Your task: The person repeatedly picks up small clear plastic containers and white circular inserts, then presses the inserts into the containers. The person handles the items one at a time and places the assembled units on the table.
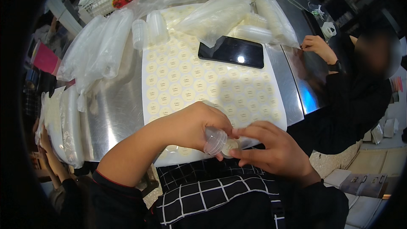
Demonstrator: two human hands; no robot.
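While left grip point(198, 124) holds a cup point(215, 141) and right grip point(277, 152) apparently pinches it, a phone point(229, 53) covers labels point(178, 88).

Phone point(231, 52) on sticker sheet point(186, 80)

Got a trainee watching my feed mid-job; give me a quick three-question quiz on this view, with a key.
1. Which of the person's hands is wrapped around the clear cup?
2. True or false: the black phone lies on the sticker sheet.
3. What pattern is on the black cloth over the lap?
A. Dots
B. White grid
C. Zigzags

Key: 1. The left hand. 2. True. 3. B.
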